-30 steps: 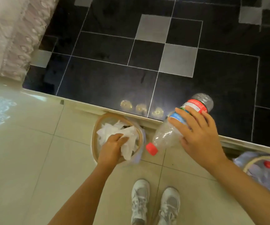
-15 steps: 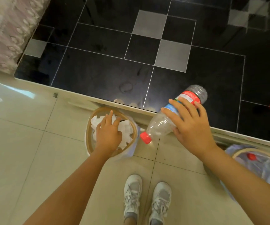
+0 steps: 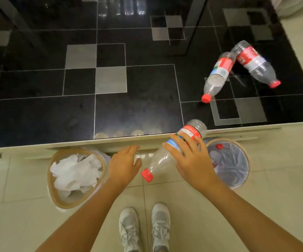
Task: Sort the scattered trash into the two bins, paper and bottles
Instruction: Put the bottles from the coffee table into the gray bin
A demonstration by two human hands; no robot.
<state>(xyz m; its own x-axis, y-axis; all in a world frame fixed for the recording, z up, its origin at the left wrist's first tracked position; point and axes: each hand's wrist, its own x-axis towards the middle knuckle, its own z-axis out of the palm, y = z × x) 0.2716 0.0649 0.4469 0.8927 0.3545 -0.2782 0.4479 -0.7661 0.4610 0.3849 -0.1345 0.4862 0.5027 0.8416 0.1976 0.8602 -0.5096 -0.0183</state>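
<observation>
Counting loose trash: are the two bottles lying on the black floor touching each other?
Touching. The head view shows the nearer bottle with its base against the farther bottle; no gap shows.

Glossy black tiled floor [image 3: 138, 99] with grey square insets [image 3: 110, 80] and thin white grout lines, bright light reflections along its far edge, meets cream floor tiles [image 3: 19, 224] at a pale raised threshold strip [image 3: 74, 143] on its near side.

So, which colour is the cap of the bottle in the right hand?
Red, seen in the head view: the cap of the bottle held by the right hand.
</observation>
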